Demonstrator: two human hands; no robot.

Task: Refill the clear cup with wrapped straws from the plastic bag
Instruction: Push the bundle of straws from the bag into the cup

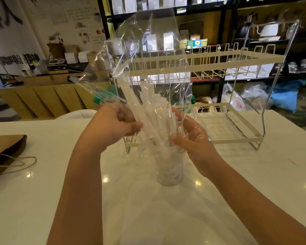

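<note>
A clear cup (170, 171) stands upright on the white table (42, 191) in the middle. Directly above it I hold a clear plastic bag (148, 55), upended so its loose end billows upward. White wrapped straws (159, 126) run down inside the bag, their lower ends reaching into the cup's mouth. My left hand (115, 124) pinches the bag's left side. My right hand (189, 133) grips the right side through the film, close to the straws.
A two-tier cream wire rack (237, 59) stands right behind the cup and bag. A brown paper bag (5, 149) with twine handles lies at the table's left edge. Counters and shelves fill the room beyond.
</note>
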